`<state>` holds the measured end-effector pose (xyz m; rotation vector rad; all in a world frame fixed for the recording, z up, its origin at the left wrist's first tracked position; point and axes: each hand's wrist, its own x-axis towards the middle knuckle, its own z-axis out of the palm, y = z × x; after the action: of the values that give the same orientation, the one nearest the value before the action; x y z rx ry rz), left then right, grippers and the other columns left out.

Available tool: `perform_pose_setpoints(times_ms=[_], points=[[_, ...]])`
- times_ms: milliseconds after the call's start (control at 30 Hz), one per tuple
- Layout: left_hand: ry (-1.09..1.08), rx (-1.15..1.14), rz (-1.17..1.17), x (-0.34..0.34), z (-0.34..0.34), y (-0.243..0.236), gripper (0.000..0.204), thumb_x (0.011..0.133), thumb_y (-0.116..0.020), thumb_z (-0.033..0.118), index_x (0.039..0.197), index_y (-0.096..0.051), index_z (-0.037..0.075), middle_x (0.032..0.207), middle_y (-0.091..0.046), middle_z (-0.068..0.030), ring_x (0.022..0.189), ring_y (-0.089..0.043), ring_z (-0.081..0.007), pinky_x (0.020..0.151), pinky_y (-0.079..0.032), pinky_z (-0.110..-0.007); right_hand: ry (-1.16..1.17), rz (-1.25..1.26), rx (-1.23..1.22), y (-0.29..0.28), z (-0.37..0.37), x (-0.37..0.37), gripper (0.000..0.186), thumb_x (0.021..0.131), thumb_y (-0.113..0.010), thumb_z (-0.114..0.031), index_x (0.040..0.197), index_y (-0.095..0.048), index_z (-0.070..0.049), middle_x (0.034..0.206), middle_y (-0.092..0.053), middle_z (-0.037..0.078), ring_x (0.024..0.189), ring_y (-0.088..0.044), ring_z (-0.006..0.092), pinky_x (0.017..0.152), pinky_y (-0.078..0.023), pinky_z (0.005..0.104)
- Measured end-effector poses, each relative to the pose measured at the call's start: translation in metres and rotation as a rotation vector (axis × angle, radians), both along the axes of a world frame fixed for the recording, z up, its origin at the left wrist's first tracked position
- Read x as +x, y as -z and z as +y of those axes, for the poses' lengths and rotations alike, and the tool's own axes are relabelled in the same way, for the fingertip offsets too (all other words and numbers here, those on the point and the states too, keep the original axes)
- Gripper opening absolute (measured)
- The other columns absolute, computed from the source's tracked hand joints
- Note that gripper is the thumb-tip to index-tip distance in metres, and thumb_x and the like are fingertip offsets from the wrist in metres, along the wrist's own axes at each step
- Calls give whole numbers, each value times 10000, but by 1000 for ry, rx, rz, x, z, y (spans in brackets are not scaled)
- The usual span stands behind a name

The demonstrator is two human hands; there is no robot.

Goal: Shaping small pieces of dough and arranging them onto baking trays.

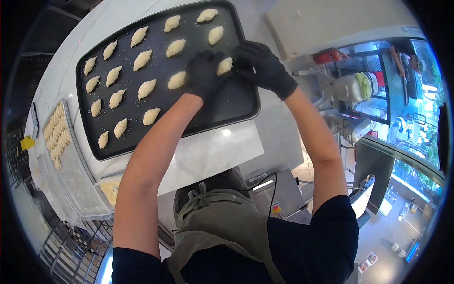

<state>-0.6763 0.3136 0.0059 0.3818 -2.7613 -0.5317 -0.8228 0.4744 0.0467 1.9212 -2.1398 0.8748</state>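
A black baking tray [236,106] lies on a white counter, carrying several pale shaped dough pieces in rows. Both hands wear black gloves. My left hand [202,73] and my right hand [261,66] pinch one dough piece [224,66] between them near the tray's right side. Another dough piece [177,80] lies just left of my left hand. The tray's lower right part is bare.
A clear plastic tray [71,161] with a row of raw dough pieces [56,135] sits left of the baking tray. The white counter [213,151] ends near my apron. Metal machines [350,90] and a window area stand to the right.
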Motion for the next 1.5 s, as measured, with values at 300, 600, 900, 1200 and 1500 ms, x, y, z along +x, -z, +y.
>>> perform_pose_setpoints(times_ms=[300, 600, 900, 1200, 1500], points=[[91, 179, 189, 115, -13, -73, 377, 794, -728, 192, 1150, -691, 77, 1079, -695, -103, 955, -638, -300, 850, -510, -389, -151, -214, 166, 23, -31, 4, 531, 706, -770, -173, 1216, -643, -101, 1161, -651, 78, 1053, -596, 286, 953, -464, 392], [114, 258, 582, 274, 16, -138, 455, 804, -616, 204, 1251, -666, 141, 1420, -538, -142, 1304, -515, -332, 1129, -335, -608, -130, -1237, -40, -70, -53, 257, 439, 963, -447, -142, 1364, -545, 8, 1293, -638, 150, 1080, -630, 258, 998, -472, 388], [-969, 49, 492, 609, -283, 2, 586, 901, -708, 186, 1420, -483, 31, 1377, -567, -170, 1221, -570, -256, 1054, -441, -347, -583, -1591, 418, -81, -164, 462, 749, 982, -433, -506, 1500, -346, 28, 1357, -582, 198, 1225, -560, 298, 1046, -428, 384], [-1154, 194, -217, 774, -533, 21, 531, 913, -567, 381, 1266, -623, -12, 1212, -669, -205, 1083, -645, -357, 942, -506, -393, -347, -766, 201, -39, -444, 649, 149, 851, -688, -141, 931, -724, -21, 817, -720, 58, 734, -644, 207, 719, -521, 293], [-939, 425, 368, 810, -514, 46, 443, 839, -739, 191, 1224, -581, 38, 868, -663, -127, 770, -615, -186, 718, -520, -298, -617, 76, 259, 58, -661, 756, 348, 774, -644, -103, 1119, -626, -148, 1098, -687, 92, 962, -681, 314, 823, -535, 432]])
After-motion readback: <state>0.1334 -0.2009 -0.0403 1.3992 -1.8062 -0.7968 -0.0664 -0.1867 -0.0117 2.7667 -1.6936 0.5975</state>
